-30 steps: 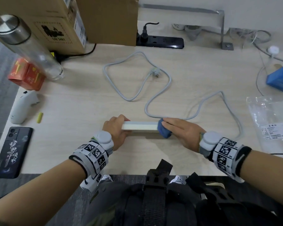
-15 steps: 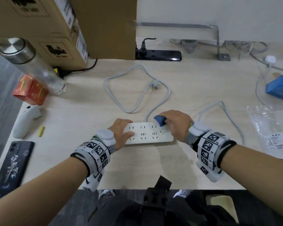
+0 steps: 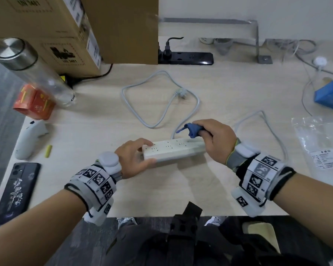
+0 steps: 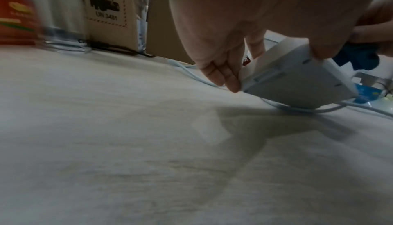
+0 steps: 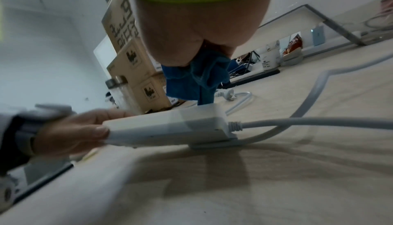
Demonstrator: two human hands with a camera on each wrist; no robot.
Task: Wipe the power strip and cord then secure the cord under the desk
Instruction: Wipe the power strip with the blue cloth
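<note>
A white power strip (image 3: 173, 151) is held tilted above the desk, sockets facing up and away. My left hand (image 3: 136, 156) grips its left end, thumb on the near side (image 5: 85, 131), fingers on the far side (image 4: 223, 75). My right hand (image 3: 213, 139) holds a bunched blue cloth (image 3: 192, 129) at the strip's right end; the cloth (image 5: 195, 78) hangs just over the top edge. The strip's grey cord (image 3: 161, 104) leaves the right end (image 5: 297, 122) and lies in loops on the desk, its plug (image 3: 180, 92) lying loose.
Cardboard boxes (image 3: 65, 29), a steel-capped bottle (image 3: 33, 72) and a red box (image 3: 34, 102) stand at the back left. A black power strip (image 3: 186, 58) lies at the back. A phone (image 3: 17, 187) and white device (image 3: 30, 139) lie left; a plastic bag (image 3: 323, 150) and blue box (image 3: 331, 95) right.
The strip lay on its edge, then flat with sockets up; now its near side is lifted off the desk. The cloth hand moved from the strip's right end to above its top.
</note>
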